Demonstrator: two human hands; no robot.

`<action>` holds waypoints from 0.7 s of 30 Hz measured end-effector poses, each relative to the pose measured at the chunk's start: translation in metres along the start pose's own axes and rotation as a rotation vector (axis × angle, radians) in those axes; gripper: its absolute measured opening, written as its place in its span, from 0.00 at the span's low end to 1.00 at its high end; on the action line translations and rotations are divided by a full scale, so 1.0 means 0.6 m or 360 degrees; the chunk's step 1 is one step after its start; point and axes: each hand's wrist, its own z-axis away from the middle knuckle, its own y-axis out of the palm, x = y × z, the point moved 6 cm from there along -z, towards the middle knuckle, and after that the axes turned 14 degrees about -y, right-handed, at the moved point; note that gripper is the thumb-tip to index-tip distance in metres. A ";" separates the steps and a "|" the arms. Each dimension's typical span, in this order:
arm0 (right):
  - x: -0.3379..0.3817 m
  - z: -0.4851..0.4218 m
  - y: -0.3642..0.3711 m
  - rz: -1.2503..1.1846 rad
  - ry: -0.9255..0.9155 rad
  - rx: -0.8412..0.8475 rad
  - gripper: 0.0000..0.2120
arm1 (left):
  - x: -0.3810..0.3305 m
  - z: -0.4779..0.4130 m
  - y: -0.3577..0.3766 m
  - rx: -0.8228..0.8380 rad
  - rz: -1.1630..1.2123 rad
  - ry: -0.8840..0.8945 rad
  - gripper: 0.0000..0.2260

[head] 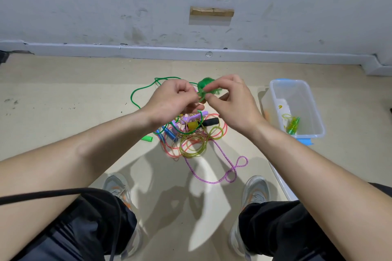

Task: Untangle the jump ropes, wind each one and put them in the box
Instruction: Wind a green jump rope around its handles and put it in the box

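Note:
Both hands are raised over a tangle of jump ropes (191, 137) on the floor. My left hand (171, 99) and my right hand (229, 99) pinch a green rope (137, 91) where it is wound into a small bundle (204, 87) between them. Its free length loops out to the left and drops into the pile. The pile holds pink, yellow-green, purple braided and blue ropes with purple, black, yellow and green handles. A clear plastic box (275, 91) stands to the right, with one wound yellow-green rope (292, 125) inside.
A grey wall and skirting board (191, 53) run behind the pile. My two shoes (116, 186) stand on the beige floor near the ropes. A white flat lid (280, 180) lies beside my right shoe. A black cable (63, 193) crosses my left arm.

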 end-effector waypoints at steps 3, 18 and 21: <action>-0.003 0.003 0.003 -0.0057 0.0013 0.0029 0.08 | -0.004 0.002 -0.002 -0.0047 -0.0118 0.0067 0.10; -0.063 0.031 0.041 -0.0283 0.0234 0.0600 0.19 | 0.002 -0.011 -0.034 -0.0207 0.0156 -0.0175 0.04; -0.064 0.036 0.048 -0.0175 0.0205 0.0648 0.16 | 0.012 -0.017 -0.038 -0.0228 0.0414 -0.0266 0.08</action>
